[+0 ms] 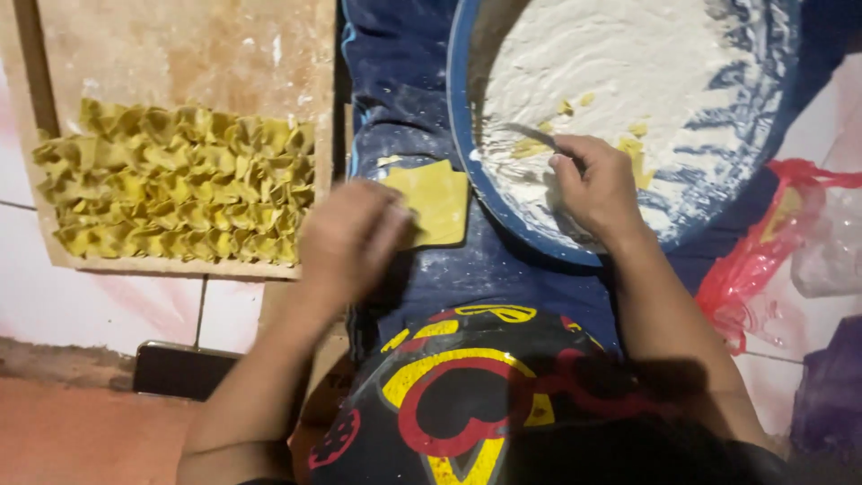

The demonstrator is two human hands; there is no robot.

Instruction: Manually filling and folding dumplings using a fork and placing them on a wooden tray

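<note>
A: Yellow dough wrappers (pixel 437 202), a small square stack, lie on the dark blue cloth over the person's lap. Where are they relative to the hands?

B: Directly under the fingertips of the left hand (pixel 348 238), extending to its right. The left grip is loosely curled, fingers resting on the stack's near edge; motion blur hides whether a sheet is pinched.

A: And the right hand (pixel 600 187)?

B: It is inside the blue-rimmed basin (pixel 460 135), up and to the right of the wrappers. Fingers are pressed together around something small in the white flour (pixel 620 72); what it pinches cannot be told. Yellow dough scraps (pixel 633 153) lie just beside its knuckles.

A: Farther out?

B: Left of the left hand, a wooden board (pixel 180 45) carries rows of folded yellow dumplings (pixel 175 184), packed touching one another. Below that hand, a dark phone (pixel 184 370) lies on the floor. Right of the right forearm sit a red plastic bag (pixel 763 242) and a clear bag (pixel 831 242).
</note>
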